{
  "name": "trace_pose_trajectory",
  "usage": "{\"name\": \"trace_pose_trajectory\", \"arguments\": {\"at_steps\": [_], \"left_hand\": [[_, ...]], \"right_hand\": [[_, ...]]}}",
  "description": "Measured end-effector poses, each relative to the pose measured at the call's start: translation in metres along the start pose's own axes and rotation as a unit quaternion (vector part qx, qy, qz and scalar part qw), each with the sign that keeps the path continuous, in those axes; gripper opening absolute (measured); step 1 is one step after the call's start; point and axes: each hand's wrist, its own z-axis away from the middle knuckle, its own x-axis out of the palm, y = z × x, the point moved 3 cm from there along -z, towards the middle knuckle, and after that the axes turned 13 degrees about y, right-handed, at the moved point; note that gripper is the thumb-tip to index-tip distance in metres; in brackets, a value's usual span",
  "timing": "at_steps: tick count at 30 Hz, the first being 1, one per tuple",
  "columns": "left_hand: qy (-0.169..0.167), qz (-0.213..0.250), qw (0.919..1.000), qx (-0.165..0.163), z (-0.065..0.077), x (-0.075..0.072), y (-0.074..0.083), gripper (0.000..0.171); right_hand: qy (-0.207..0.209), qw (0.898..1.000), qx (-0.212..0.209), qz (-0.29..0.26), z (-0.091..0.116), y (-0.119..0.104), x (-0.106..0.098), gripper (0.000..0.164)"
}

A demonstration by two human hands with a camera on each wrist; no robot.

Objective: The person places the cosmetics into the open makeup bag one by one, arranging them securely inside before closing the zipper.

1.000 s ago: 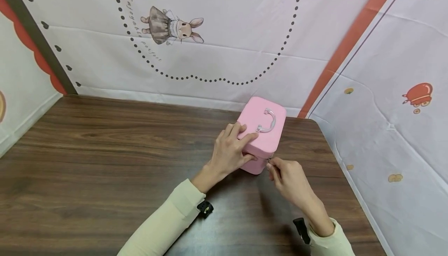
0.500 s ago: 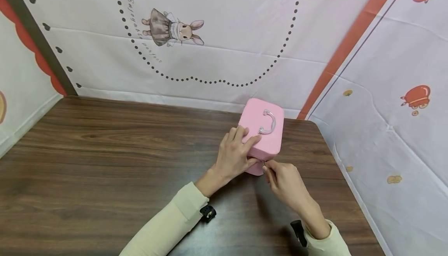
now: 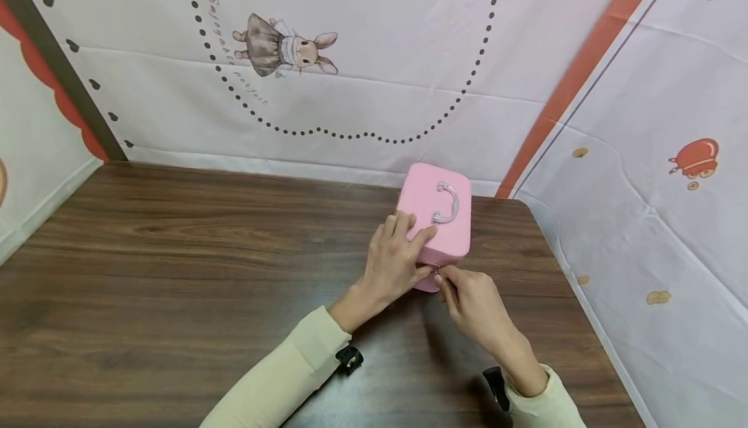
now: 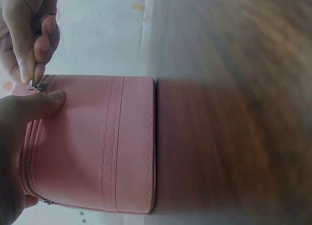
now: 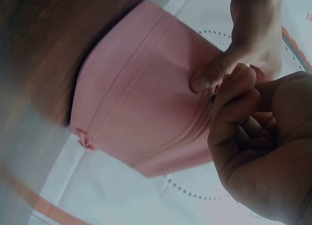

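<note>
A pink zippered cosmetic case point(image 3: 450, 236) stands upright on the table, its lid on top. A curved silver handle point(image 3: 451, 204) sits on the lid. My left hand point(image 3: 393, 262) grips the case's near left corner, fingers over the lid and thumb point(image 4: 56, 99) pressed on the side just below the zipper point(image 4: 28, 142). With thumb and forefinger, my right hand point(image 3: 476, 301) pinches the small metal zipper pull point(image 4: 33, 86) at the near side, close to the left thumb. In the right wrist view my right fingers mostly hide the pull.
The dark wood-grain table point(image 3: 175, 272) extends far to the left. Right behind the case stands a white printed cloth wall point(image 3: 362, 110), and another cloth wall point(image 3: 654, 220) runs along the right edge. A small pink bow point(image 5: 86, 139) sits low on the case.
My right hand has moved a little left with the zipper pull along the near side. The case has turned slightly, and my left hand has shifted slightly right with it.
</note>
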Motion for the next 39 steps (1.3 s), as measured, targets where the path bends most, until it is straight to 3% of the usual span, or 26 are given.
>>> {"name": "trace_pose_trajectory", "arguments": {"at_steps": [4, 8, 11, 14, 20, 26, 30, 39], "left_hand": [[-0.003, 0.001, 1.0000, 0.001, 0.001, -0.001, 0.000, 0.068], [-0.030, 0.059, 0.9968, 0.045, -0.001, -0.005, -0.013, 0.067], [-0.064, 0.135, 0.9857, 0.079, -0.004, -0.008, -0.032, 0.070], [-0.093, 0.192, 0.9728, 0.091, -0.003, -0.009, -0.048, 0.083], [-0.130, 0.238, 0.9579, 0.095, -0.002, -0.003, -0.064, 0.094], [-0.133, 0.214, 0.9635, 0.089, -0.005, -0.002, -0.070, 0.099], [-0.114, 0.206, 0.9671, 0.097, -0.005, -0.002, -0.066, 0.095], [-0.056, 0.154, 0.9745, 0.153, -0.006, -0.004, -0.048, 0.088]], "right_hand": [[-0.012, 1.000, 0.008, 0.007, 0.000, 0.003, -0.005, 0.030], [-0.022, 0.999, 0.022, 0.017, 0.000, 0.006, -0.012, 0.032], [-0.028, 0.999, 0.032, 0.022, 0.000, 0.009, -0.015, 0.032], [-0.044, 0.998, 0.039, 0.027, 0.000, 0.010, -0.015, 0.034], [-0.066, 0.996, 0.053, 0.034, -0.001, 0.011, -0.014, 0.033], [-0.071, 0.995, 0.068, 0.031, -0.002, 0.013, -0.014, 0.031], [-0.073, 0.994, 0.071, 0.033, -0.002, 0.013, -0.015, 0.030], [-0.060, 0.992, 0.088, 0.070, -0.002, 0.017, -0.020, 0.031]]}}
